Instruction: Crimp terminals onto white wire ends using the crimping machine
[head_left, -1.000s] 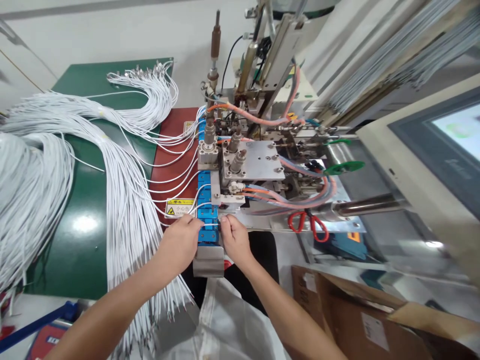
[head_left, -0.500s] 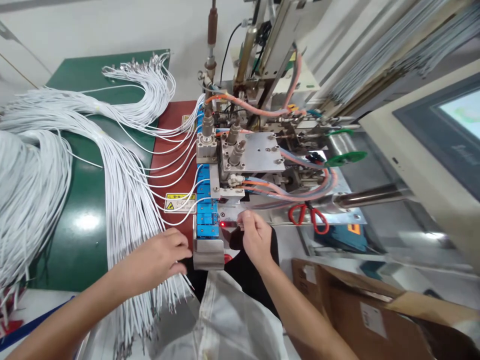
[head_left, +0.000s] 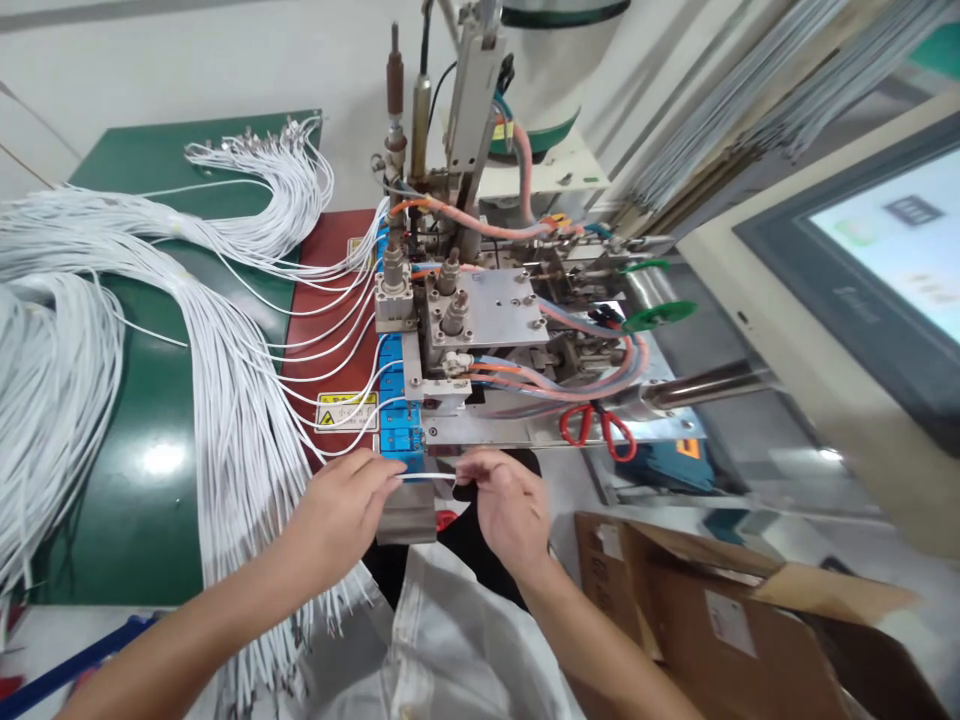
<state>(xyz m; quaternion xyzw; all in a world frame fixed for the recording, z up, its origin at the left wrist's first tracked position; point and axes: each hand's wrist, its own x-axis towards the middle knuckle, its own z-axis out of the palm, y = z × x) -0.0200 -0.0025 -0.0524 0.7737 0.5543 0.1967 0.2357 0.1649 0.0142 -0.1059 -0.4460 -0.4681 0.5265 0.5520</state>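
Between my two hands a white cable (head_left: pixel 429 477) is stretched in front of the blue clamp blocks (head_left: pixel 399 440). My left hand (head_left: pixel 351 505) pinches it on the left, close to the lowest block. On the right, the fingers of my right hand (head_left: pixel 514 500) are closed at the cable's other end; the tip itself is hidden. Several other white cables run from the blue blocks across the red plate to a large bundle (head_left: pixel 240 400), which hangs over the table edge beside my left forearm. Below the blocks sits a bent metal guide (head_left: pixel 406 515).
The machine (head_left: pixel 487 310) with its hoses stands ahead, carrying a wire spool (head_left: pixel 651 295). Red-handled scissors (head_left: pixel 598 430) lie at its front edge. A screen (head_left: pixel 892 220) juts in from the right, above an open cardboard box (head_left: pixel 720 610). More cables lie on the green table (head_left: pixel 161 520).
My left hand has moved right and now pinches a white cable. My right hand has come slightly lower, at the cable's other end. The head view has shifted a little.
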